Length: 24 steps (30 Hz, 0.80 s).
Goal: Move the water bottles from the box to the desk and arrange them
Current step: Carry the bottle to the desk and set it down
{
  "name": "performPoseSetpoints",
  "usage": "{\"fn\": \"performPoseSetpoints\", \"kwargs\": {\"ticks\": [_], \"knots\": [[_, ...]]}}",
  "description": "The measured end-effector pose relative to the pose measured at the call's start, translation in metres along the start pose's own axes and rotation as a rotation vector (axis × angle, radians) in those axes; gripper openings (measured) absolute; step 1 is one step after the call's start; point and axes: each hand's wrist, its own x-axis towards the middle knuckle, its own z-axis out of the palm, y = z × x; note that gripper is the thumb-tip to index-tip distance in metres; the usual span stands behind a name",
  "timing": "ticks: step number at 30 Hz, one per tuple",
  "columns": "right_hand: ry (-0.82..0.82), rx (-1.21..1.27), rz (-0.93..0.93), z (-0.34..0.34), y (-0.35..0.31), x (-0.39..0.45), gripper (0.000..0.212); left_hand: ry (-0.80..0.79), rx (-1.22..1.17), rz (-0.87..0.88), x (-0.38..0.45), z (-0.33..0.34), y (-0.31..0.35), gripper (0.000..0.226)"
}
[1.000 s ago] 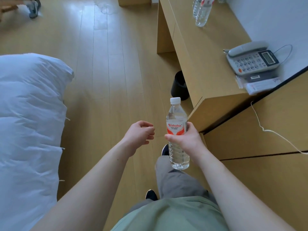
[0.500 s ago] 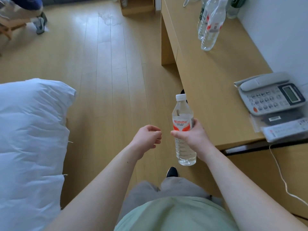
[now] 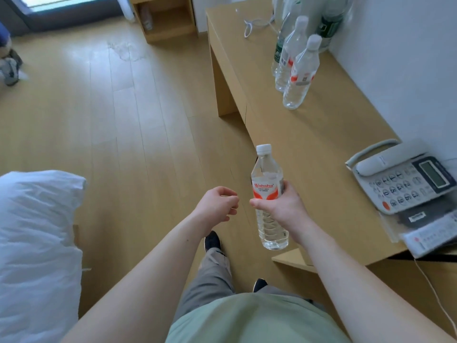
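**Carrying one bottle toward the desk row**

I am gripping a water bottle (image 3: 268,194) in my right hand (image 3: 282,206), thumb across the red label and fingers wrapped round the far side, so it is riding upright in the air just off the near edge of the desk (image 3: 309,144). My left hand (image 3: 217,204) is holding nothing; its fingers are hanging loosely curled beside the bottle, not touching it.

I judge this to be the carrying step: the bottle is out of the box and not yet set down. The box itself is not in view. Further along the desk, near the wall, a group of bottles (image 3: 296,68) is standing upright and close together, with more behind them too blurred to count. A telephone (image 3: 405,179) is sitting on the near end, well apart from that group.

The next move is calling for me to reach forward over the desk, keep the bottle vertical, and lower it just beside the nearest standing one without knocking it, since those tall narrow bottles look easy to topple.
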Motion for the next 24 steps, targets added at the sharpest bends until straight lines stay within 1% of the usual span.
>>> {"fn": "performPoseSetpoints", "kwargs": {"ticks": [7, 11, 18, 24], "knots": [[0.189, 0.088, 0.017, 0.023, -0.048, 0.047, 0.062, -0.126, 0.127, 0.068, 0.073, -0.047, 0.062, 0.012], [0.255, 0.132, 0.032, 0.027, -0.069, 0.068, 0.066, -0.193, 0.185, 0.084, 0.102, -0.06, 0.091, 0.014], [0.371, 0.191, 0.06, 0.017, -0.086, 0.103, 0.063, -0.287, 0.277, 0.125, 0.151, -0.048, 0.142, 0.009], [0.446, 0.239, 0.055, -0.013, -0.097, 0.141, 0.057, -0.328, 0.319, 0.142, 0.189, -0.028, 0.192, 0.011]]}}
